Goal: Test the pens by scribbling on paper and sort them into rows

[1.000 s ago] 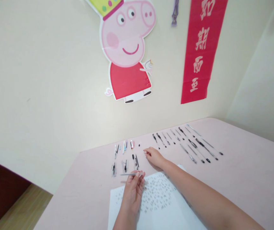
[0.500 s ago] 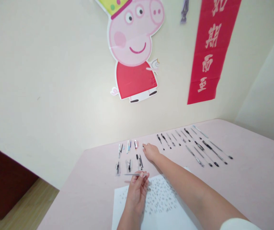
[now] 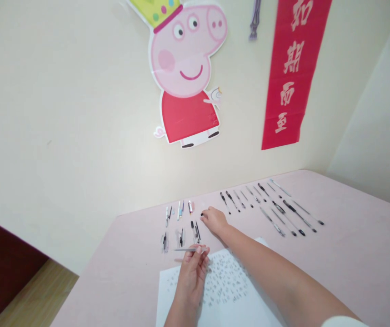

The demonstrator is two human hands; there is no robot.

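Observation:
My left hand (image 3: 193, 268) is closed in a pinch on a slim, pale grey pen barrel (image 3: 184, 249), held level above the table's near side. My right hand (image 3: 214, 220) reaches across to the table's far part, its fingertips closed on a small black pen piece (image 3: 202, 214), mostly hidden by the fingers. Left of it lie small groups of pen parts: a black cap with dark sticks (image 3: 195, 231), a pink-and-white piece (image 3: 190, 207) and clear pieces with black clips (image 3: 181, 237). Beneath my left hand is a white sheet (image 3: 167, 299) covered in handwriting.
Right of my right hand, several pens and refills lie in slanted rows, among them a black-gripped pen (image 3: 299, 215). The pink table (image 3: 352, 254) meets a wall that bears a cartoon pig cutout (image 3: 190, 113) and a red banner (image 3: 285, 81).
My right hand has drawn back slightly toward me, and the black piece at its fingertips shows more. My left hand keeps its hold on the pen barrel. The view has shifted a little.

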